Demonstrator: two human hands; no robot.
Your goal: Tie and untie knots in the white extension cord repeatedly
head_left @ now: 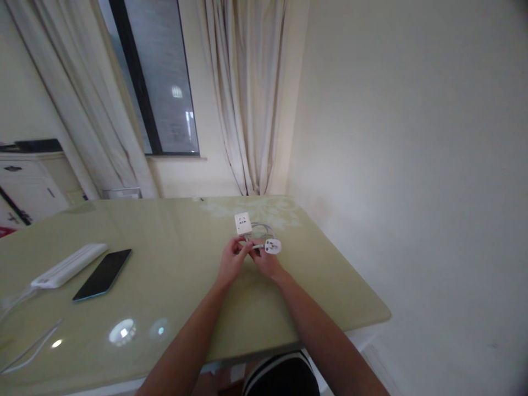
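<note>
Both my hands meet above the table, close together on an extension cord. Its white socket block (243, 224) points up and away beyond my left hand (233, 257), whose fingers are closed on the cord below the block. The white plug (273, 246) lies over my right hand (266, 260), with its pins facing up toward me. My right fingers are closed around the cord near the plug, partly hidden behind it. A loop of grey cord (266, 226) bulges out beyond the hands, between block and plug.
On the left of the green table (173, 275) lie a dark smartphone (103, 274), a long white power strip (72, 266) and a white cable (35, 349). A wall (412, 165) runs along the right edge. Curtains (247, 99) hang behind.
</note>
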